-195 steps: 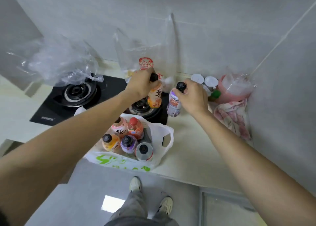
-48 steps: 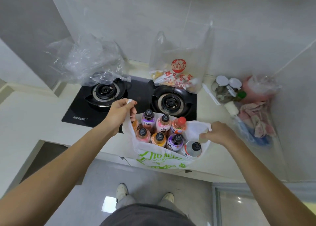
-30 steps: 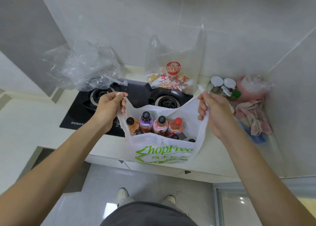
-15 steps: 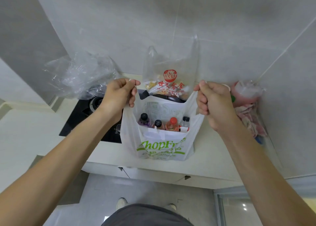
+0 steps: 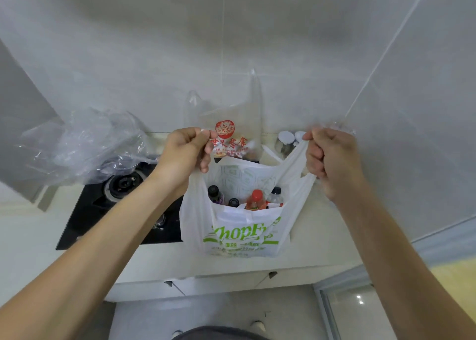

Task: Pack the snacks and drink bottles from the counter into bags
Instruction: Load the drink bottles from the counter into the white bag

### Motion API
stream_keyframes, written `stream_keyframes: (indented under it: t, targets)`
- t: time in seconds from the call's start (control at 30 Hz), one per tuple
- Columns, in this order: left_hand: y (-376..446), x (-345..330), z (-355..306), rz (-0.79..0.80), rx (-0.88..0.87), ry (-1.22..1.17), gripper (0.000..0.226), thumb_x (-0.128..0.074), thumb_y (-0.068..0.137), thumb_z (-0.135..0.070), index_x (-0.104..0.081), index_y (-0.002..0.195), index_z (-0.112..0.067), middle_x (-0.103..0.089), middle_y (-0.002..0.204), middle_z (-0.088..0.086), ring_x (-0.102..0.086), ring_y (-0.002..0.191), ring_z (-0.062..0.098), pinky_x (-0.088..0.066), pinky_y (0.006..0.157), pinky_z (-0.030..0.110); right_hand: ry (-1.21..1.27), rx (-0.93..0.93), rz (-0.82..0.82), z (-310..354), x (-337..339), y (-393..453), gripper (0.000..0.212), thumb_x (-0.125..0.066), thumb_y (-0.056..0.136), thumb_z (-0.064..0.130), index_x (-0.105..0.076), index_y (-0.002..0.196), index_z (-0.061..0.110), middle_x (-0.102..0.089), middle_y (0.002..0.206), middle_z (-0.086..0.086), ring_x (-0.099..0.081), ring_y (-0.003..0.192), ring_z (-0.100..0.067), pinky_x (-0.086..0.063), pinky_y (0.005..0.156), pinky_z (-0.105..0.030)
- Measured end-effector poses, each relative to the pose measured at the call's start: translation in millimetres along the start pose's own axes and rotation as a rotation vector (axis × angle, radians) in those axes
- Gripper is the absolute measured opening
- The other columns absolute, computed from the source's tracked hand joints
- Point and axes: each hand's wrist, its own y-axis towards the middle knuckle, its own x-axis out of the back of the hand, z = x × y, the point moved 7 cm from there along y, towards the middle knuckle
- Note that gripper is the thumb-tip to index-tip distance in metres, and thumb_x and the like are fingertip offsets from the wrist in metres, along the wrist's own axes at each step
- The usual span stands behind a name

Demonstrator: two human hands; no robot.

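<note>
The left hand [image 5: 184,154] grips the left handle of a white shopping bag [image 5: 239,229] with green lettering, its fingers curled tightly round the bunched plastic. The right hand [image 5: 328,159] grips the bag's right handle in the same way, in a fist. Both handles are pulled up and apart, so the mouth of the bag stands open between the hands.

The bag hangs above the front edge of the pale tabletop [image 5: 316,239]; whether its bottom touches the surface cannot be told. Inside it stand several drink bottles, only their tops showing: a dark-capped purple bottle [image 5: 215,195] at the left, a black cap [image 5: 233,202] beside it, a red-capped orange bottle [image 5: 255,199] in the middle and a clear bottle with a dark cap [image 5: 275,196] at the right.

Behind the white bag, against the wall, a clear bag with red print [image 5: 231,136] stands upright with snacks in its lower part. To the left, a crumpled clear plastic bag [image 5: 85,146] lies over the far side of a black gas stove [image 5: 121,198]. At the back right, two white-lidded jars [image 5: 286,141] stand near the corner of the tiled wall [image 5: 231,43].
</note>
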Motion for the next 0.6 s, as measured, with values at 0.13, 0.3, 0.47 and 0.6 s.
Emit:
stream_keyframes:
  t: [0.13, 0.3, 0.47, 0.6]
  targets:
    - [9.7, -34.8, -4.0, 0.081, -0.002, 0.010, 0.020, -0.046, 0.108, -0.008, -0.063, 0.102, 0.001, -0.051, 0.061, -0.001, -0.039, 0.040, 0.013, -0.034, 0.043, 0.024, 0.012, 0.008, -0.039, 8.6, 26.0, 10.5, 0.031, -0.046, 0.110, 0.015, -0.059, 0.085, 0.005, -0.035, 0.056, 0.002, -0.024, 0.040, -0.009, -0.013, 0.041, -0.023]
    - [16.7, -90.6, -1.0, 0.093, -0.006, 0.020, 0.019, -0.046, 0.107, -0.008, -0.062, 0.105, 0.003, -0.050, 0.061, 0.000, -0.039, 0.041, 0.014, -0.035, 0.043, 0.024, -0.014, 0.025, -0.019, 18.4, 64.2, 31.5, 0.031, -0.045, 0.110, 0.014, -0.058, 0.084, 0.003, -0.037, 0.055, 0.002, -0.027, 0.040, -0.009, -0.017, 0.039, -0.022]
    - [27.4, -157.3, 7.0, 0.030, 0.007, 0.015, 0.019, -0.046, 0.107, -0.007, -0.062, 0.106, 0.002, -0.050, 0.060, -0.002, -0.042, 0.041, 0.013, -0.036, 0.045, 0.025, -0.060, 0.022, 0.050, 21.5, 104.2, 65.6, 0.029, -0.048, 0.109, 0.014, -0.060, 0.086, 0.002, -0.040, 0.053, 0.002, -0.030, 0.040, -0.009, -0.020, 0.039, -0.020]
    - [40.1, -204.6, 14.9, -0.016, 0.013, 0.006, 0.020, -0.046, 0.107, -0.008, -0.063, 0.098, -0.004, -0.050, 0.061, -0.002, -0.042, 0.043, 0.014, -0.043, 0.045, 0.024, -0.091, 0.025, 0.123, 20.7, 126.9, 95.6, 0.029, -0.048, 0.109, 0.014, -0.061, 0.085, 0.004, -0.041, 0.052, 0.003, -0.032, 0.040, -0.010, -0.022, 0.039, -0.019]
